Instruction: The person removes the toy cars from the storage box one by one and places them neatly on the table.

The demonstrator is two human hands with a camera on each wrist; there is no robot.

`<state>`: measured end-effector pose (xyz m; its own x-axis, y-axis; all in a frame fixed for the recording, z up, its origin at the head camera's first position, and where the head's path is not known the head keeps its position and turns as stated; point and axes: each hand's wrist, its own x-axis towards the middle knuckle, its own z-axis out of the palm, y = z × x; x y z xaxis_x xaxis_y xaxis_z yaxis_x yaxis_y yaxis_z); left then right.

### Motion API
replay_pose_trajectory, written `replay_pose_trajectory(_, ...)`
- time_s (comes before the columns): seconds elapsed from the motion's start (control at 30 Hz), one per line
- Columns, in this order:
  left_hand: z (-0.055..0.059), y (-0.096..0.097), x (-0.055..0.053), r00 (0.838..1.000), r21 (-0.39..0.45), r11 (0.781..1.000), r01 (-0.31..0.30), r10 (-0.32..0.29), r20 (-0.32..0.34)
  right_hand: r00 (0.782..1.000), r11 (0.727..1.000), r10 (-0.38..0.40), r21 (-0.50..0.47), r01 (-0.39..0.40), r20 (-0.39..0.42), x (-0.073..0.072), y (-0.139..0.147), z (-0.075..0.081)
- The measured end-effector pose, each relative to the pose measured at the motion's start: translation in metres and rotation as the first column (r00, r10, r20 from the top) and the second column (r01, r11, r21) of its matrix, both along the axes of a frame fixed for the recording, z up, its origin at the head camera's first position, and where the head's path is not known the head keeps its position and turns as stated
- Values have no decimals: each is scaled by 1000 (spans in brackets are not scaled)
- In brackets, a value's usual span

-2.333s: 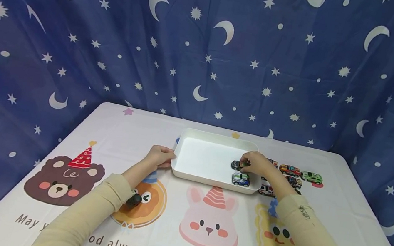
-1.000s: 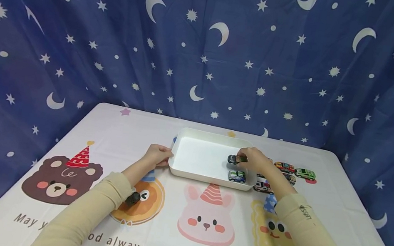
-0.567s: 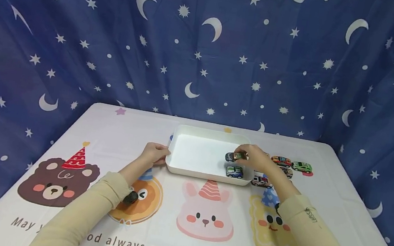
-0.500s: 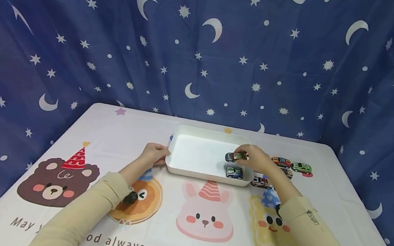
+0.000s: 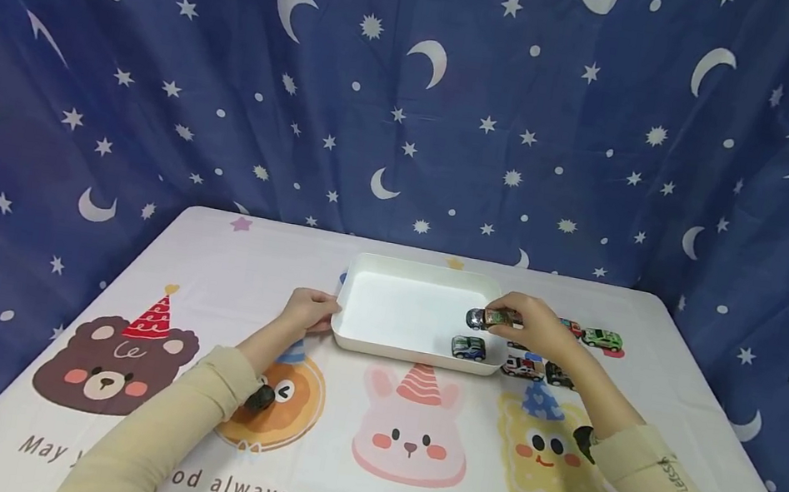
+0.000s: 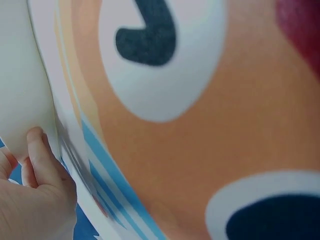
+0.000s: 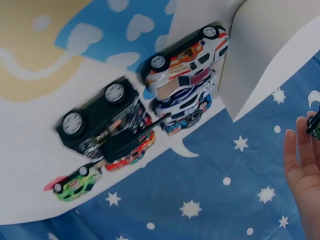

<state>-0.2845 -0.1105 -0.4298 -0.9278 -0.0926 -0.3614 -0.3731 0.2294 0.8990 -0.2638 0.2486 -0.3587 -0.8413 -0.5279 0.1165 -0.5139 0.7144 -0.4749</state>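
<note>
In the head view my left hand (image 5: 309,311) pinches the left rim of a white tray (image 5: 417,357). Close up in the left wrist view, the fingers (image 6: 44,160) of that hand touch the tray wall (image 6: 42,75). A dark toy car (image 5: 477,319) is between the thumb and fingers of my right hand (image 5: 537,329), above the tray's right end. Only a dark piece of this toy car (image 7: 315,127) shows at the edge of the right wrist view. On the tray floor, near the front right corner, sits a white, blue and green toy car (image 5: 468,347).
Several toy cars stand right of the tray, including a green one (image 5: 603,339), a white and red one (image 5: 523,367) and a black one (image 7: 102,117). My right hand partly covers the group. A blue starry curtain (image 5: 413,114) hangs behind the printed tablecloth (image 5: 272,254).
My right hand has moved to the right with the dark toy car, from over the tray floor towards the right wall. The left hand stays at the tray rim.
</note>
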Motion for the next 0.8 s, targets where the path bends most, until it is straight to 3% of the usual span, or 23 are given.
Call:
replay_pose_trajectory(0.57, 0, -4, 1, 1000, 15, 1000, 25, -24, -10, 995, 997, -26, 71, 33, -94, 25, 35, 0)
replay_pose_trajectory(0.8, 0, -3, -1, 1000, 32, 999, 13, -13, -3, 994, 995, -68, 70, 74, -83, 32, 53, -5)
